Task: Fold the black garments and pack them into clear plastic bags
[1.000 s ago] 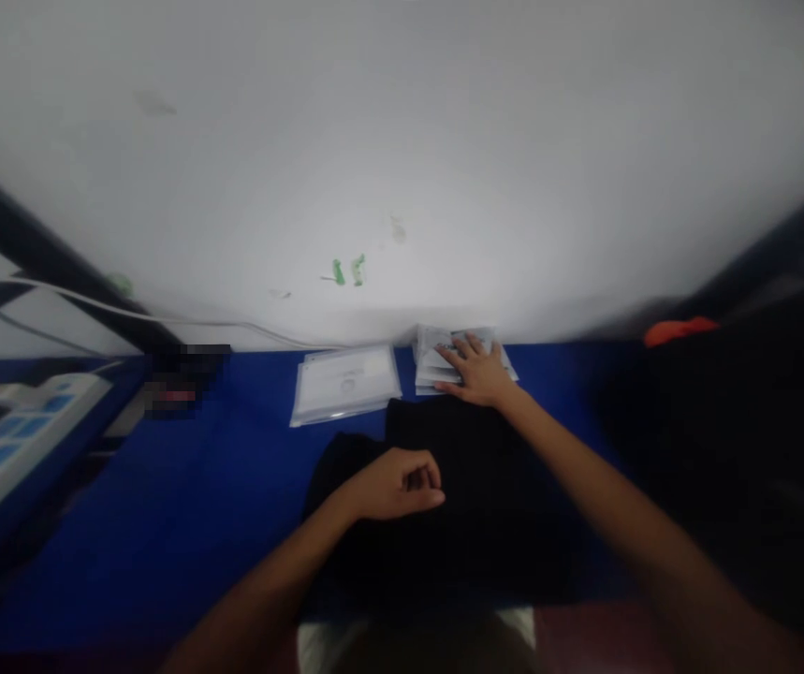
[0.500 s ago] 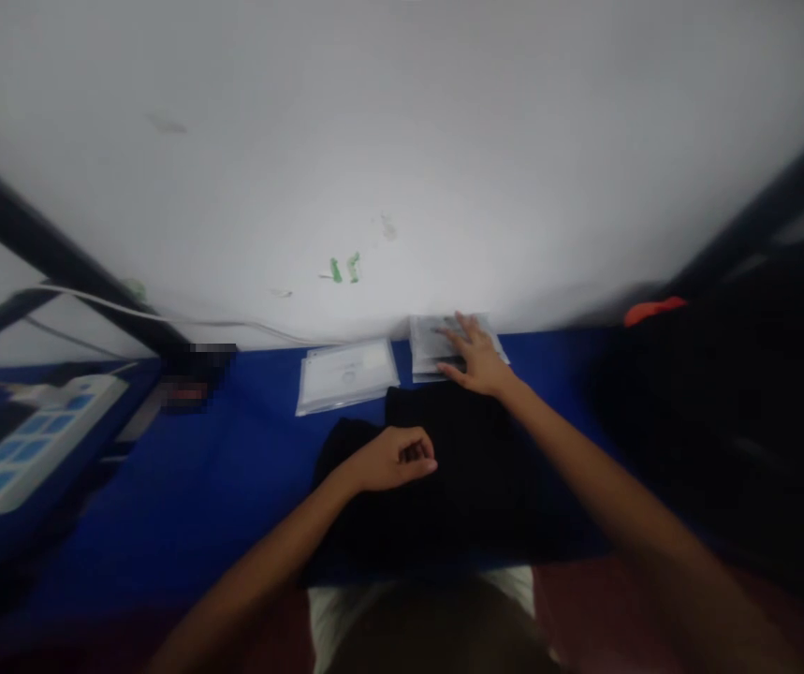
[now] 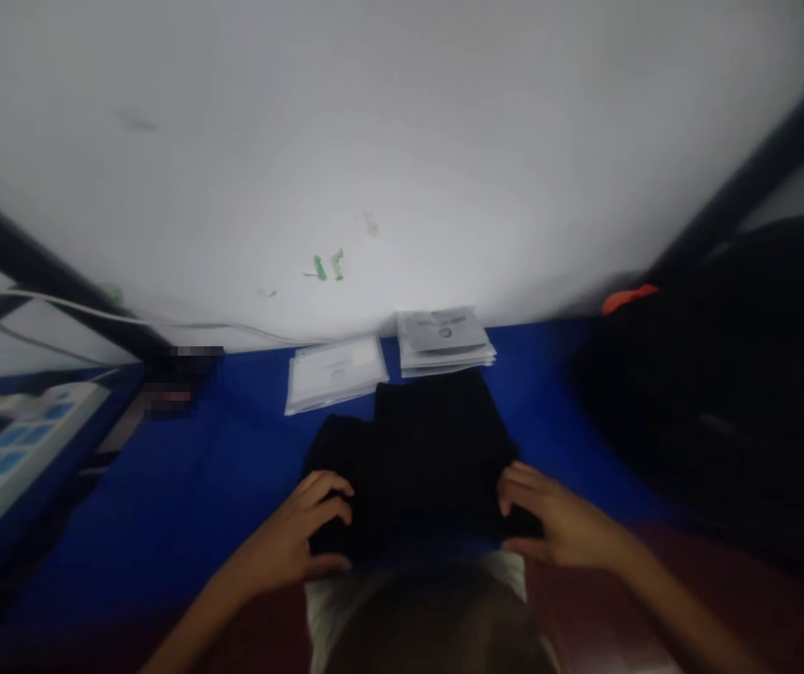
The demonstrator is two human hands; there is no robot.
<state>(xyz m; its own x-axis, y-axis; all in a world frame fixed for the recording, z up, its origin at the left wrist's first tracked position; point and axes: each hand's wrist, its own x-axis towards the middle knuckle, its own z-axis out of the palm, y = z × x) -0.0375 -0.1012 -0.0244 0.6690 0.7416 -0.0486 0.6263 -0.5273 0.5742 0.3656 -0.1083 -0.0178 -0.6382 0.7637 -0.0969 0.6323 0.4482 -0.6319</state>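
A matte black piece of cloth [image 3: 436, 449] lies flat between the person's two hands, near the front edge of a table with a deep-blue surface [image 3: 226, 496]. The left hand [image 3: 314, 524] is at its near left corner, fingers curved and spread, thumb well apart from them; the right hand [image 3: 538, 515] mirrors this at the near right side. The fingertips overlap the cloth's edges, but the dark fabric hides whether they press on it. Beyond its far edge sits a stack of flat pale-grey printed packets [image 3: 445, 337], and left of that, slightly apart, a stack of flat white packets in clear plastic [image 3: 337, 374]. Behind both rises a smudged whitish wall [image 3: 444, 168]. A white power strip with blue sockets [image 3: 19, 449] lies far left; a large black heap [image 3: 717, 412] fills the right.
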